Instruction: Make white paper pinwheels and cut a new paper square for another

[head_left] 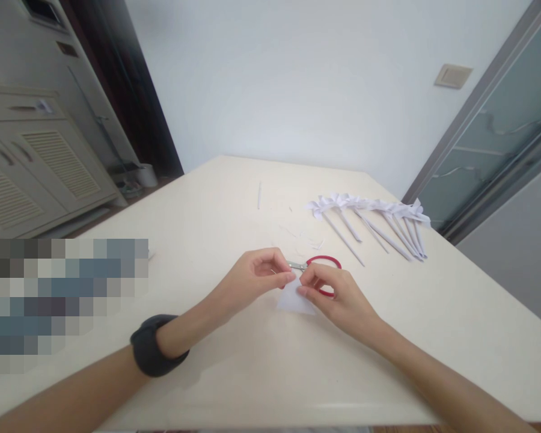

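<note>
On the far left, past the table's edge, louvred cabinet doors (31, 180) stand against the wall, and nearer me a blurred patch hides whatever lies there. Along my left forearm sits a dark wristband (155, 346), and my left hand (252, 279) reaches toward the middle of the cream table (207, 228), its thumb and fingertips pinched shut on the upper left edge of a small white piece of paper (293, 299). That paper hangs between both hands, just above the tabletop, its lower part fanning out below my fingers. My right hand (338, 300) meets it from the other side, fingers closed on the paper's right edge, almost touching the left hand. Just behind my hands lie red-handled scissors (318, 267) flat on the table, partly hidden by my right fingers. A few tiny paper scraps (309, 240) lie beyond them. Farther right, well apart, a row of white paper pinwheels (369, 216) on thin rolled sticks lies fanned across the table.
</note>
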{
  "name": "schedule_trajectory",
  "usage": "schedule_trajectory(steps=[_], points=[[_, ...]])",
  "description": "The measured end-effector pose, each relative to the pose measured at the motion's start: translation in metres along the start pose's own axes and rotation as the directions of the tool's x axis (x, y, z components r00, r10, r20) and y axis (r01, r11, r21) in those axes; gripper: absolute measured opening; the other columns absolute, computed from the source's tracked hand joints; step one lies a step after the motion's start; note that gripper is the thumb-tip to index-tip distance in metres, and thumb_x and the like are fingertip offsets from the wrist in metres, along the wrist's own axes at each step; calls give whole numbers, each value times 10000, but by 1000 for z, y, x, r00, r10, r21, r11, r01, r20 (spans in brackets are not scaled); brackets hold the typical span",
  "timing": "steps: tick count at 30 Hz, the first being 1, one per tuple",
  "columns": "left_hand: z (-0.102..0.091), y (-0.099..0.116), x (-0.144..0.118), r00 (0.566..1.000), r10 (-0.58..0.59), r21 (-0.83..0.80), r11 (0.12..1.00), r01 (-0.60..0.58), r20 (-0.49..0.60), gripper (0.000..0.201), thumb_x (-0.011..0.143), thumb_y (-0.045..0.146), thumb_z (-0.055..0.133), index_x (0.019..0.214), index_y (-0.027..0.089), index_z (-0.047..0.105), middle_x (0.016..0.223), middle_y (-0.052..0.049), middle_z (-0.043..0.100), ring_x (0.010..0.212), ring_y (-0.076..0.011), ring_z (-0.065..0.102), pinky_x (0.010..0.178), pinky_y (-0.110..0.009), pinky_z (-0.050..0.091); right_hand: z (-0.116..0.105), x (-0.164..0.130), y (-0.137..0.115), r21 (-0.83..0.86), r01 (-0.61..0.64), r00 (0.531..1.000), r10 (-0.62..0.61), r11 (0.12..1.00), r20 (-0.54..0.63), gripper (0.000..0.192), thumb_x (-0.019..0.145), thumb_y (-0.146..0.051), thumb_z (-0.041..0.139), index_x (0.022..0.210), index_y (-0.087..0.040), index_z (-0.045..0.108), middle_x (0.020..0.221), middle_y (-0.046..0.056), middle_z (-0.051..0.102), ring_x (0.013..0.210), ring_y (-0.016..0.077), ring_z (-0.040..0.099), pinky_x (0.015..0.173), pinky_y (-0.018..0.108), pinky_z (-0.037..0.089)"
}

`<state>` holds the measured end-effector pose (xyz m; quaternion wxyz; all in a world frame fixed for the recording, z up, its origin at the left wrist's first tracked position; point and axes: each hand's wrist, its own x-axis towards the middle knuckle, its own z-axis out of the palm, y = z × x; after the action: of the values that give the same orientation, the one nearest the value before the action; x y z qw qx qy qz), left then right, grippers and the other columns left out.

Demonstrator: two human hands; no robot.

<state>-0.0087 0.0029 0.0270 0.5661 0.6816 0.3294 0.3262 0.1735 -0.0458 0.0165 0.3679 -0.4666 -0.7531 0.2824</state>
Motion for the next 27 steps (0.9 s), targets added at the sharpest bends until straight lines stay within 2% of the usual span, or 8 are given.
schedule_trajectory(steps=[4, 10, 13, 16, 22, 27], points=[[0, 2, -1, 999, 30, -7, 1000, -31, -45, 148, 768, 284, 608, 713, 166, 537, 698, 20, 560, 675, -110, 550, 629, -229, 431, 0, 1, -1, 0, -23, 1000, 23, 1000, -10, 61, 838, -202, 510, 779, -194, 520, 729, -6, 576, 663, 119, 516, 579, 234, 395], [-2, 3, 0, 995, 47, 80, 996, -40, -92, 158, 789, 314, 561, 729, 176, 515, 696, 7, 559, 679, -125, 535, 659, -252, 433, -1, 2, 1, 24, -65, 998, 66, 998, -16, 108, 822, -216, 534, 725, -188, 497, 692, -18, 546, 641, 112, 494, 561, 227, 374], [-6, 6, 1, 1000, 4, 142, 990, -7, 18, 153, 772, 306, 564, 714, 170, 528, 690, 9, 568, 683, -129, 549, 649, -244, 430, -4, 2, 1, 81, -89, 995, 92, 993, -30, 150, 826, -235, 535, 695, -182, 486, 671, -22, 519, 636, 106, 480, 574, 225, 369], [-11, 10, 1, 991, -43, 283, 959, 6, 125, 166, 753, 318, 578, 694, 163, 570, 691, 2, 594, 680, -135, 560, 640, -239, 422, -7, 3, 1, 159, -128, 991, 134, 979, -27, 173, 832, -243, 531, 681, -180, 474, 680, -26, 501, 633, 95, 461, 588, 223, 362], [-17, 9, 2, 966, -123, 369, 929, 32, 226, 142, 758, 305, 564, 737, 175, 617, 728, -6, 636, 709, -157, 588, 650, -246, 428, -8, 2, 4, 231, -177, 983, 185, 957, -12, 193, 835, -249, 527, 671, -183, 451, 673, -30, 469, 631, 90, 432, 569, 219, 338], [-15, 6, 1, 960, -140, 362, 931, 44, 243, 122, 743, 285, 574, 707, 170, 598, 706, -9, 624, 695, -162, 588, 653, -259, 436, -7, 3, 5, 276, -190, 980, 198, 942, -4, 175, 841, -272, 526, 698, -184, 477, 733, -15, 510, 670, 97, 460, 603, 228, 362]])
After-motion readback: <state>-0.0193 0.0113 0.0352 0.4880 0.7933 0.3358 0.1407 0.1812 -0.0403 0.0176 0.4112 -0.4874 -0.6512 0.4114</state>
